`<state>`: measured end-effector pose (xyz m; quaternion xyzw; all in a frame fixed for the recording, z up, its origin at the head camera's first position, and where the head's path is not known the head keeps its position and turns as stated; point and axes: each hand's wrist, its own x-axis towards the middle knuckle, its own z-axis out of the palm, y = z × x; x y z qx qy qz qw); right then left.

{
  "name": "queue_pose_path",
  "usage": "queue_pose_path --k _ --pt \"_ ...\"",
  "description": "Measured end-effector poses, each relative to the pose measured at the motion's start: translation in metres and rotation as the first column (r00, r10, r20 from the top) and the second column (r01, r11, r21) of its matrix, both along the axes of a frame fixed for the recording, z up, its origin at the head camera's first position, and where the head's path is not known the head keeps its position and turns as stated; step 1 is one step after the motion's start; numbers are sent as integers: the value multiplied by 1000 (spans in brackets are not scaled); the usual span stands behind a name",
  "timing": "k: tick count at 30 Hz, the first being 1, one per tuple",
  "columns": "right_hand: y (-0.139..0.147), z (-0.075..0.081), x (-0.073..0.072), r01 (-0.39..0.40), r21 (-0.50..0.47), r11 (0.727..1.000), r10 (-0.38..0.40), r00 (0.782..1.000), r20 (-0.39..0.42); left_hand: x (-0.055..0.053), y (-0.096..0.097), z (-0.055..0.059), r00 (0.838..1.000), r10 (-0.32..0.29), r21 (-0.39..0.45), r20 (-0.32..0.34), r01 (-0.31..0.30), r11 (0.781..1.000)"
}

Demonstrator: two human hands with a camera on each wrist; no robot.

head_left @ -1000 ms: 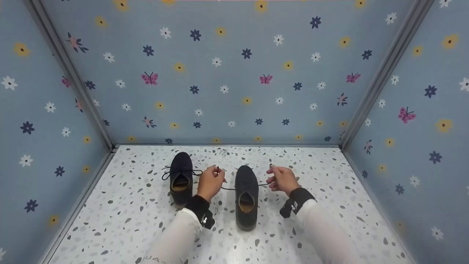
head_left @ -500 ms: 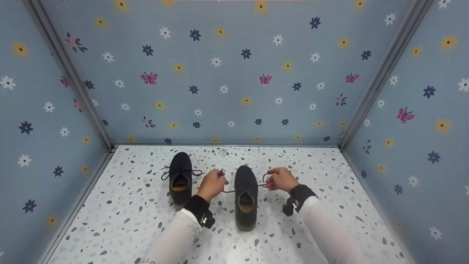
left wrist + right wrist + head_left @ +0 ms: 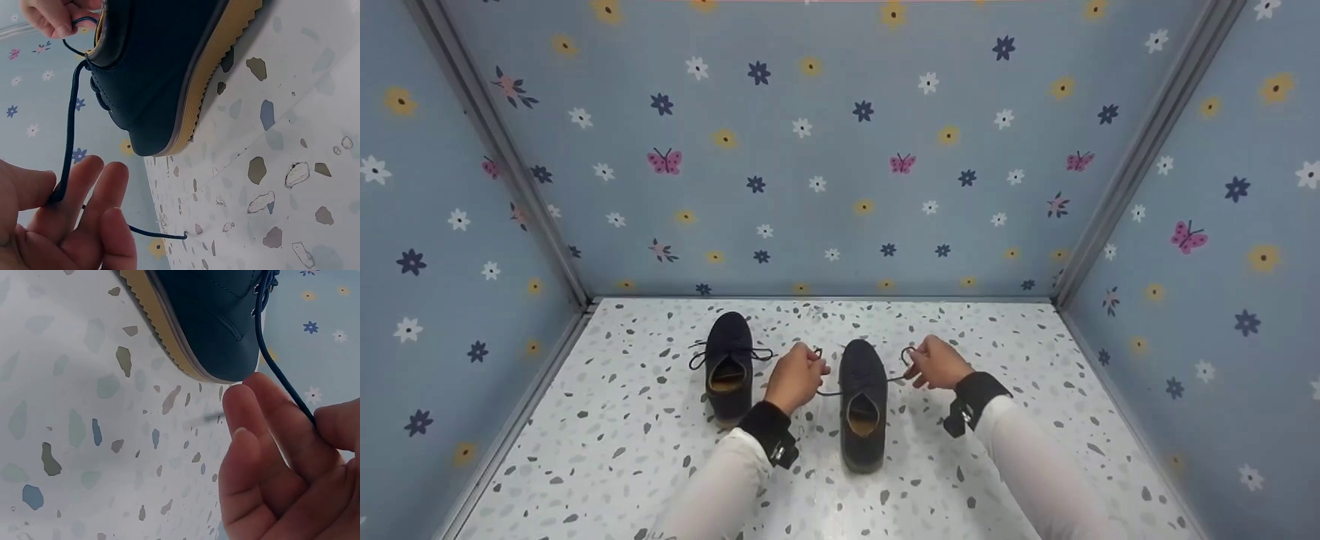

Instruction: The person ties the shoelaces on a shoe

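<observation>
A dark navy shoe [image 3: 863,405] with a ridged yellow sole stands between my hands, toe pointing to the far wall. Left of it, my left hand [image 3: 797,379] pinches one end of its shoelace [image 3: 71,124] between thumb and index finger; the loose tip dangles past the fingers. On the other side, my right hand [image 3: 939,364] pinches the other shoelace end [image 3: 275,368] between thumb and index finger, a small curve of lace standing above it. Both lace ends run out sideways from the shoe's throat. The remaining fingers of each hand are loosely bent.
A matching shoe [image 3: 730,367] stands to the left, its lace tied in a bow. Beneath everything lies a white speckled floor [image 3: 622,450]. Blue flowered panels [image 3: 832,150] enclose the back and both sides, joined by grey metal corner strips [image 3: 1132,157].
My right hand first came closer to the shoe and its lace end curved into an arc. It then rose slightly. My left hand shifted a little right. Both shoes stayed put.
</observation>
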<state>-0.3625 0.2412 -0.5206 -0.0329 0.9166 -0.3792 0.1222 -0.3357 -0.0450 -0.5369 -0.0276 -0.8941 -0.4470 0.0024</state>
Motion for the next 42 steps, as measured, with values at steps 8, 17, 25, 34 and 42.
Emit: queue_pose_path --k 8,17,25,34,42 --pt "-5 12 -4 40 26 999 -37 993 -114 -2 2 -1 987 36 -42 -159 -43 998" --pt "-12 24 -7 34 18 999 -30 979 -203 0 9 -6 970 40 -34 -240 -50 998" --pt "-19 29 -6 37 -14 999 -40 970 -242 2 13 -13 970 -13 -23 -244 7 1000" --pt "-34 32 -7 31 -52 998 -44 962 -269 5 15 -20 954 -82 -42 -289 72 996" --pt "-49 34 -5 -4 -87 996 -23 953 -302 7 14 -22 955 -99 -42 -279 91 995"
